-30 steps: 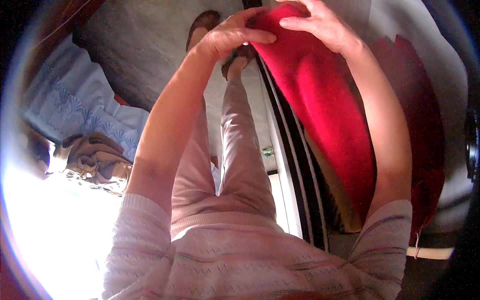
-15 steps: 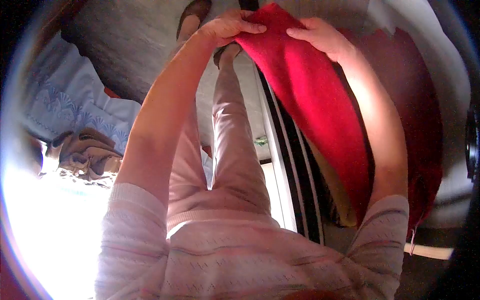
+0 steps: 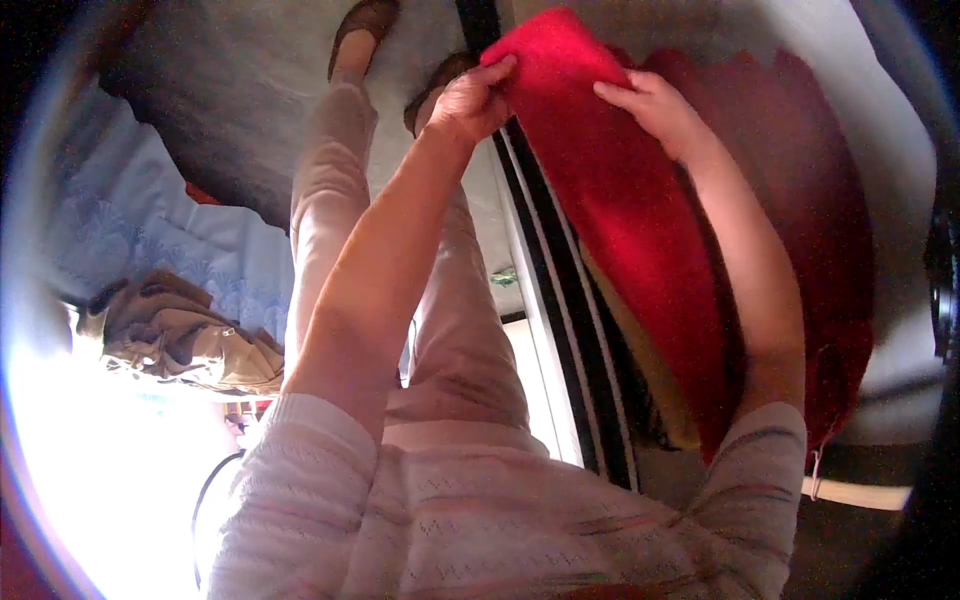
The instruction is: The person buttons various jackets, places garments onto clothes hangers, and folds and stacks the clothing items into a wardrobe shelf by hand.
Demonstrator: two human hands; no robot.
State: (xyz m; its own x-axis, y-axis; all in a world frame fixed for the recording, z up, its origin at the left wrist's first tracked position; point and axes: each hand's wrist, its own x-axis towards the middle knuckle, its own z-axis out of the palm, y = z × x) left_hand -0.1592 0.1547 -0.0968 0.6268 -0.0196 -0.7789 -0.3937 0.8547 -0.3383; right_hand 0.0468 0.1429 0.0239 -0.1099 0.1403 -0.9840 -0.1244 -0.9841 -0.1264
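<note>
Grey floor (image 3: pixel 240 80) below. Red cloth (image 3: pixel 620 190) should handle light, soft. My left grip (image 3: pixel 475 103) and right grip (image 3: pixel 662 118) pinch opposite edges; good spots.

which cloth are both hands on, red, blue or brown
The bright red cloth: left hand and right hand both touch its far end, while the blue cloth and brown cloth lie untouched.
</note>
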